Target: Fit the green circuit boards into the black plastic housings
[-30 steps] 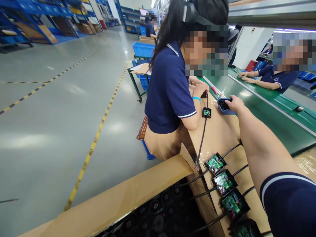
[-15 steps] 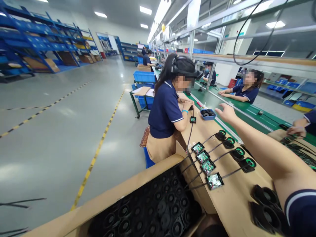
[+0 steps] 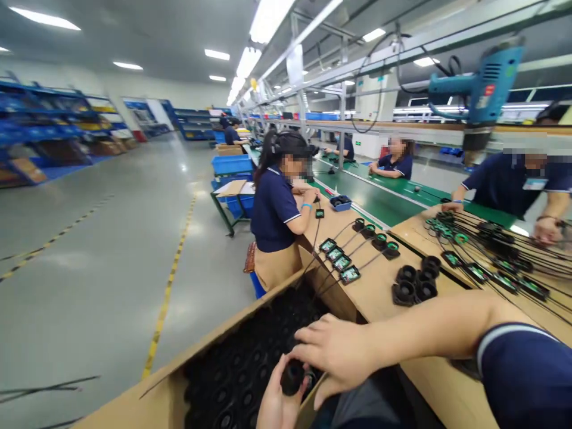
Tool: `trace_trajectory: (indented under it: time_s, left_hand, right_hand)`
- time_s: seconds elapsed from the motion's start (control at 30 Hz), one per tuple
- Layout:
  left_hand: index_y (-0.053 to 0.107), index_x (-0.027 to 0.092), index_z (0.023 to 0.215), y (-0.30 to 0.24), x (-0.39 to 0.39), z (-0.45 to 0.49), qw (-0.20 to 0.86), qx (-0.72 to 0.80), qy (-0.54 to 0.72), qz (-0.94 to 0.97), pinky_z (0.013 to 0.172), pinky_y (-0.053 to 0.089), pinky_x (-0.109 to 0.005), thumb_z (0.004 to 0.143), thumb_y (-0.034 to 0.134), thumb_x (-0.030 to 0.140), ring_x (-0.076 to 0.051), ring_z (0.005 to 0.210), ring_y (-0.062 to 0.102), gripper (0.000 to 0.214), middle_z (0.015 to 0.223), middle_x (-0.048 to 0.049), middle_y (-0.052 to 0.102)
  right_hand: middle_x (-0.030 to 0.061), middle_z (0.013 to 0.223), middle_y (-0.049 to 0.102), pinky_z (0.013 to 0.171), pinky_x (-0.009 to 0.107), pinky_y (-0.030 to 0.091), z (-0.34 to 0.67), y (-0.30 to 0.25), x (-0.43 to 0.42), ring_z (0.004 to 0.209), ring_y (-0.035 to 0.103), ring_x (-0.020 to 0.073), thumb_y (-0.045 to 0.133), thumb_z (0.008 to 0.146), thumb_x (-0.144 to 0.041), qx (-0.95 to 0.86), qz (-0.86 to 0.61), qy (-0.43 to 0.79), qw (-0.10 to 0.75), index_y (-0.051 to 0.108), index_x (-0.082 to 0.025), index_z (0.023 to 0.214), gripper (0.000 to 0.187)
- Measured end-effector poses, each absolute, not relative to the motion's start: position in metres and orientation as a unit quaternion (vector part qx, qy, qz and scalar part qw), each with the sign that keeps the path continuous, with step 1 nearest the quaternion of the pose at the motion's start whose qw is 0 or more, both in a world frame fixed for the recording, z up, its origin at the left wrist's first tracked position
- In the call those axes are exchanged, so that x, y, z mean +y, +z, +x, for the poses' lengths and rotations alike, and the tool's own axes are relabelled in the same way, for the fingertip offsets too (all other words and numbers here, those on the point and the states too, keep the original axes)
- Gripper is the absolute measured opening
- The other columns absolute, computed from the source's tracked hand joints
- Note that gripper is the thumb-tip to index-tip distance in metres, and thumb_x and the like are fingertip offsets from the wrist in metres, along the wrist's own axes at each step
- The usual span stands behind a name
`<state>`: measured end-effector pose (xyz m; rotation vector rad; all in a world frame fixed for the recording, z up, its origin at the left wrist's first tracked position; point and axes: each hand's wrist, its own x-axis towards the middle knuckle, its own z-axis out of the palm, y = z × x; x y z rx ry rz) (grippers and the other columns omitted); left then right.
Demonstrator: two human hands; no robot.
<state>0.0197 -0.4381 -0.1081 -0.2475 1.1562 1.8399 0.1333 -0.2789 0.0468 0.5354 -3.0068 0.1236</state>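
My left hand point(image 3: 279, 402) is closed around a black round speaker-like part point(image 3: 292, 376), held over the near end of an open cardboard box. My right hand point(image 3: 342, 351) reaches across from the right, palm down. Its fingers are spread and its thumb stands apart; the fingertips are at the top of the same part, and whether they grip it I cannot make out. Below, rows of similar black parts fill the box point(image 3: 129, 400). On the bench, small circuit boards in black cases point(image 3: 350, 274) lie wired to black round parts with green rings point(image 3: 392, 249).
Several loose black round parts point(image 3: 405, 292) sit on the cardboard-covered bench point(image 3: 375, 298). A co-worker point(image 3: 279, 208) sits ahead beside the bench. Another person point(image 3: 504, 185) stands at right behind cabled boards point(image 3: 504, 280). A blue heat gun point(image 3: 491, 83) hangs at upper right.
My right hand has come back from its reach over the bench to above the box. My left hand has come into view with a black round part. The view has swung right.
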Motion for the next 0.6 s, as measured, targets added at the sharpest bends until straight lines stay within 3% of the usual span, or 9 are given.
trace_trajectory:
  time_s: [0.17,0.27,0.33,0.5,0.6]
  left_hand:
    - [0.078,0.021,0.106,-0.091,-0.451,0.044,0.577,0.375,0.723,-0.06,0.09,0.059,-0.045,0.09,0.064,0.054,-0.033,0.106,0.073,0.039,0.109,-0.0125,0.077]
    - [0.08,0.022,0.1,-0.11,-0.466,0.044,0.595,0.372,0.711,-0.052,0.087,0.06,-0.046,0.09,0.061,0.063,-0.033,0.098,0.076,0.046,0.103,-0.0128,0.079]
    - [0.079,0.022,0.106,-0.121,-0.471,0.043,0.61,0.346,0.712,-0.044,0.087,0.06,-0.045,0.088,0.055,0.072,-0.032,0.094,0.076,0.058,0.102,-0.0136,0.079]
    - [0.075,0.021,0.121,-0.109,-0.466,0.044,0.651,0.345,0.674,-0.045,0.094,0.057,-0.05,0.082,0.04,0.089,-0.033,0.097,0.075,0.086,0.103,-0.0171,0.078]
    - [0.074,0.019,0.124,-0.09,-0.461,0.051,0.623,0.401,0.67,-0.043,0.096,0.056,-0.052,0.083,0.045,0.086,-0.034,0.097,0.074,0.084,0.106,-0.0183,0.077]
  right_hand:
    - [0.0207,0.13,0.063,0.072,0.038,0.048,0.144,0.024,-0.323,0.092,0.066,0.0254,0.064,0.093,-0.055,-0.981,0.186,-0.009,0.058,0.054,-0.01,0.134,0.062]
    - [0.01,0.104,0.071,0.065,0.036,0.046,0.15,0.011,-0.329,0.08,0.067,0.0226,0.061,0.097,-0.044,-0.983,0.179,-0.007,0.048,0.063,-0.014,0.123,0.039]
    - [0.0071,0.098,0.071,0.063,0.035,0.046,0.153,0.004,-0.328,0.08,0.067,0.0227,0.06,0.098,-0.041,-0.983,0.177,0.002,0.038,0.067,-0.018,0.113,0.029]
    - [0.0076,0.091,0.071,0.056,0.032,0.045,0.15,-0.003,-0.316,0.075,0.068,0.023,0.063,0.096,-0.039,-0.977,0.208,0.038,0.007,0.069,-0.02,0.116,0.029]
    - [0.0093,0.092,0.072,0.062,0.031,0.049,0.147,0.0,-0.307,0.078,0.069,0.0229,0.065,0.095,-0.035,-0.972,0.228,0.057,-0.016,0.07,-0.019,0.117,0.028]
